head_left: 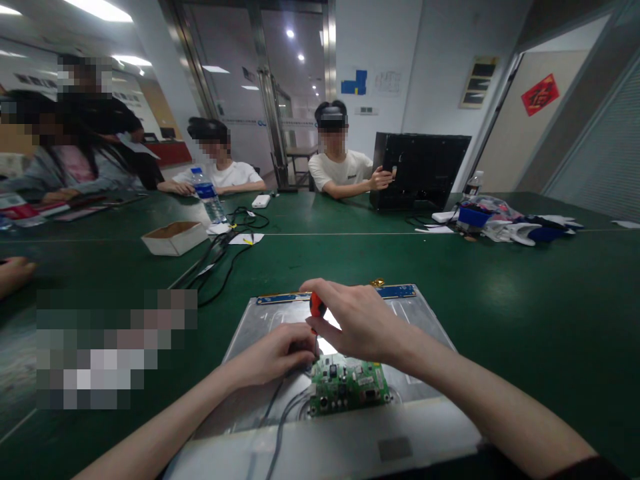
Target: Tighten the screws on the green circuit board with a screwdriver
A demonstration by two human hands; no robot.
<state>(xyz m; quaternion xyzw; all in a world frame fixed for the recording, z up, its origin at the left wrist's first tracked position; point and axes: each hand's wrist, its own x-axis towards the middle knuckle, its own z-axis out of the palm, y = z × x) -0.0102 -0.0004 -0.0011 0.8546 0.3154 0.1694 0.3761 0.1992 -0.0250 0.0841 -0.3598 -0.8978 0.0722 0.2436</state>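
In my right hand [357, 317] is a screwdriver with a red and black handle [317, 305], gripped between thumb and fingers. It stands nearly upright, its shaft reaching down to the upper left corner of a green circuit board [347, 387]. My left hand [287, 350] is closed beside the shaft at that corner, its fingertips pinched together; what they hold, if anything, is hidden. The board lies on a silvery metal panel [245, 340]. Along the panel's far edge runs a narrow blue circuit strip [397, 291]. Grey cables [283, 427] trail from the board's left side.
Left of the panel lie black cables [220, 260], with an open white box [175, 239] and a water bottle [207, 193] farther back. Across the green table [525, 300], one person holds a black monitor [420, 170]. Bags and cloths [510, 220] are heaped at right. Other people are at left.
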